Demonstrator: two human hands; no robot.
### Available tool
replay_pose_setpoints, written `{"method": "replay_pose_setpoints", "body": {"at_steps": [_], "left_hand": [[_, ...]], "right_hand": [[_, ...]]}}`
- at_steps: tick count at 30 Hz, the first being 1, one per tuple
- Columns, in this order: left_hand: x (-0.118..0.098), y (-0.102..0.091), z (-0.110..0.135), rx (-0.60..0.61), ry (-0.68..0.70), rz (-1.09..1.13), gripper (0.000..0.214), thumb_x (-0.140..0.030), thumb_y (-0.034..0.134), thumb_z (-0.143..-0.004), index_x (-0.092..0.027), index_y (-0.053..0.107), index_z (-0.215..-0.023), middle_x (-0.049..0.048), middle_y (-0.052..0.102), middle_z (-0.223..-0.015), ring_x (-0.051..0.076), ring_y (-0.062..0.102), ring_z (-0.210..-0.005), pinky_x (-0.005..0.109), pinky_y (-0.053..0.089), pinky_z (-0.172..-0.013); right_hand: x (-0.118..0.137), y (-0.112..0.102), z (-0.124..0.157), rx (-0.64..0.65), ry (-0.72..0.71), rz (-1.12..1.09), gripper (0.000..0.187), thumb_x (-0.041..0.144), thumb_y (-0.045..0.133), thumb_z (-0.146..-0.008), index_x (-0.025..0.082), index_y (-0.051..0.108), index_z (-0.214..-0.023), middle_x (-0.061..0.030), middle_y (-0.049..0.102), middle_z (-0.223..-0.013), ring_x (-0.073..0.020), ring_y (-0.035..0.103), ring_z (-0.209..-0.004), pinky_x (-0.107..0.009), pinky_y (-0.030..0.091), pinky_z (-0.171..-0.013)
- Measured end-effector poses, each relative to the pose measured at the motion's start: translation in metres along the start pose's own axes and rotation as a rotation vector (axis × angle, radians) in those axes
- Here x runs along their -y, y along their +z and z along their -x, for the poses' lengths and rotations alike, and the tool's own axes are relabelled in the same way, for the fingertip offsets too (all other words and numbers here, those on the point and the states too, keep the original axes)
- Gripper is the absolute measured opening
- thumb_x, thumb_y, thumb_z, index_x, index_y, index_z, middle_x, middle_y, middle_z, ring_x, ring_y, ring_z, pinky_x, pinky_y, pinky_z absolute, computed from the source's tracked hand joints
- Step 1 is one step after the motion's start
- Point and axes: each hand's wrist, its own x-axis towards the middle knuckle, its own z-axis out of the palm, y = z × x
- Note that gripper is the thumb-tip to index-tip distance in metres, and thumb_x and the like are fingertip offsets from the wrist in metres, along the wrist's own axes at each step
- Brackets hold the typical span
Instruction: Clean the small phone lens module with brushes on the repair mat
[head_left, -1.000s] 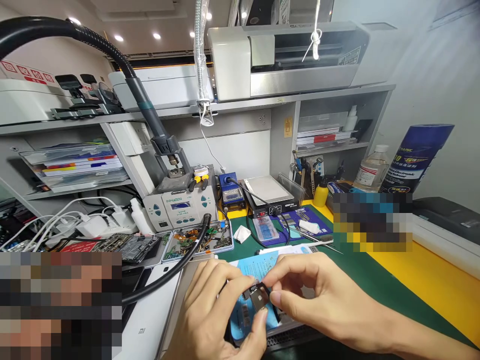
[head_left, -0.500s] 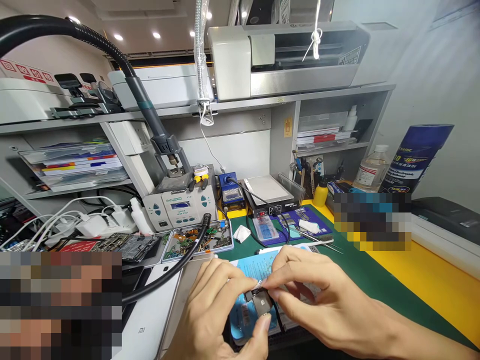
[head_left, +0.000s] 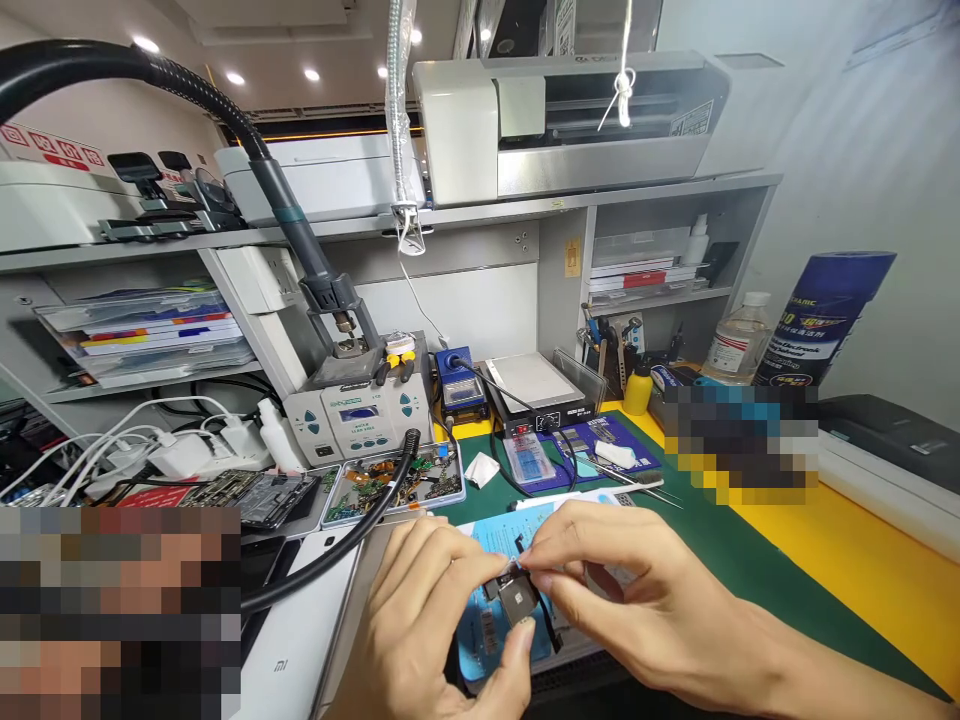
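Note:
A small electronic part [head_left: 516,597] with a flat grey metal face and a black edge is held up in front of me. My left hand [head_left: 439,610] grips it between the thumb at its lower edge and the fingertips at its top. My right hand [head_left: 645,590] pinches at the part's upper right edge, thumb and forefinger nearly together; what lies between those tips is too small to make out. A narrow black strip [head_left: 547,615] runs down along the part's right side. Behind and below is a light-blue printed package [head_left: 474,655], partly covered by my hands.
A black hose [head_left: 352,545] arches across the left side. Near it lie a white phone [head_left: 289,640] and a tray of circuit boards [head_left: 461,490]. Tweezers [head_left: 645,485] rest on the green mat [head_left: 720,560]. A hot-air station [head_left: 360,420] stands behind.
The black strip and a dark piece above the fingertips show more clearly now. My right fingertips have shifted slightly left and up, and the whole view has moved a little.

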Motion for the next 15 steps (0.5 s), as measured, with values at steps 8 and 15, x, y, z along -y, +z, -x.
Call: {"method": "replay_pose_setpoints", "body": {"at_steps": [8,15], "left_hand": [[0.0041,0.0054,0.0018,-0.109,0.108,-0.132,0.026,-0.007,0.068,-0.074,-0.012,0.066,-0.099,0.008,0.063,-0.083,0.022,0.056,-0.083,0.051,0.048,-0.088],[0.0039,0.0074,0.005,-0.123,0.137,-0.192,0.024,-0.007,0.066,-0.075,-0.013,0.067,-0.099,0.0068,0.064,-0.082,0.021,0.058,-0.083,0.051,0.049,-0.09]], "right_hand": [[0.0024,0.0027,0.003,-0.008,0.217,-0.075,0.013,0.023,0.066,-0.088,0.02,0.076,-0.095,-0.0046,0.072,-0.087,-0.0156,0.061,-0.068,-0.026,0.05,-0.06],[0.0037,0.0029,-0.0006,0.011,0.442,-0.278,0.027,0.039,0.075,-0.084,0.018,0.074,-0.101,-0.0006,0.065,-0.072,-0.0118,0.053,-0.058,-0.024,0.044,-0.054]]}}
